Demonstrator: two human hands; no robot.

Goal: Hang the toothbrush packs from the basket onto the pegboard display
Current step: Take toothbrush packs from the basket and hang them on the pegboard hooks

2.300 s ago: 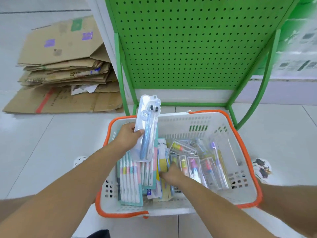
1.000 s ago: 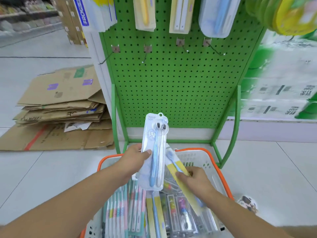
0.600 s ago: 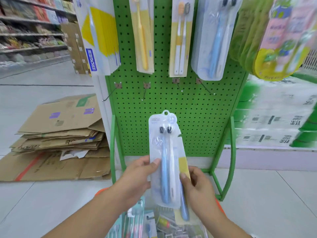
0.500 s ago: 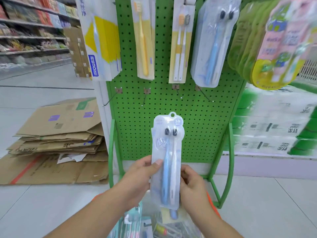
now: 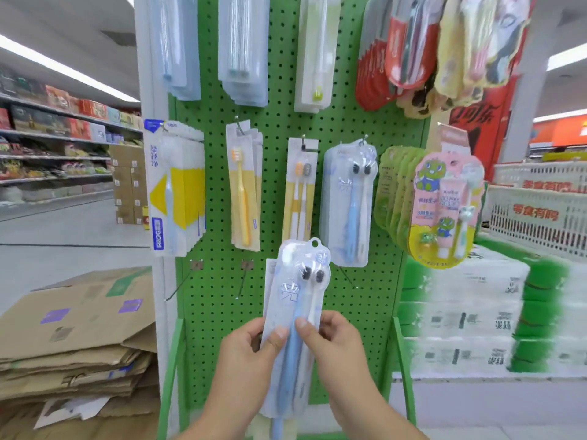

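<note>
Gripping a clear blister pack (image 5: 300, 300) from both sides, the two hands hold it upright just in front of the green pegboard (image 5: 279, 173), low on the board. The left hand (image 5: 244, 360) has its thumb curled over the pack's front and its fingers wrapped behind the left edge. The right hand (image 5: 333, 350) pinches the right edge, thumb on the front, fingers curled behind. Inside the pack stand two brushes with dark heads, one with a blue handle. A second, paler pack (image 5: 271, 281) shows behind its left edge; which hand carries it I cannot tell. The front pack's hang hole at the top sits just below the board's middle row of goods.

On that row, above the held pack, hang from left to right: a white and yellow stack (image 5: 176, 188) at the board's left edge, an orange brush pack (image 5: 244, 192), a yellow-striped twin pack (image 5: 298, 185), and a blue twin pack (image 5: 347, 204) of the same kind as the one held. Right of the board hang green and pink children's sets (image 5: 444, 204). Bare hooks (image 5: 243, 281) stick out of the board to the left of the held pack. More packs hang along the board's top. Flattened cardboard (image 5: 73, 344) is stacked on the floor left of the board. The basket is out of view.
</note>
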